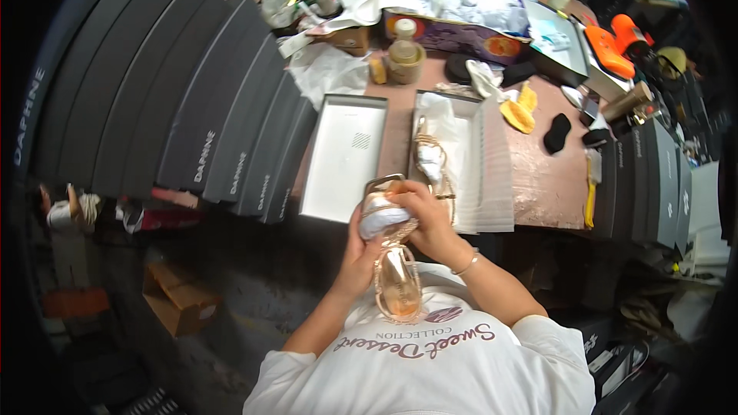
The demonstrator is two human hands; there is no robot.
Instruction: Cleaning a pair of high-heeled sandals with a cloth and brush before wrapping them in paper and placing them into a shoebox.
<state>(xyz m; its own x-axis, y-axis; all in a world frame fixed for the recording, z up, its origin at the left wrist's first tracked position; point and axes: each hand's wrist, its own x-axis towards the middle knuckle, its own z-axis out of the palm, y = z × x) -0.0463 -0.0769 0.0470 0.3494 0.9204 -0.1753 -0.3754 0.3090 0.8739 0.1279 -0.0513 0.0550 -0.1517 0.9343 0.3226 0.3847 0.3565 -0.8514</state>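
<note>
Gripping a gold sandal point(400, 283) between them in front of the white shirt point(430, 365), the left hand point(357, 258) and right hand point(427, 219) flank its white wad point(383, 221), seemingly to steady the straps. On the tabletop point(547, 196), an open box point(466, 106) holds a matching sandal point(430, 160) and white paper point(439, 107); a shallow lid point(346, 161) lies to its left.

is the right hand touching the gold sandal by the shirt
Touching: the head view shows the right hand gripping the far end of the gold sandal.
</note>
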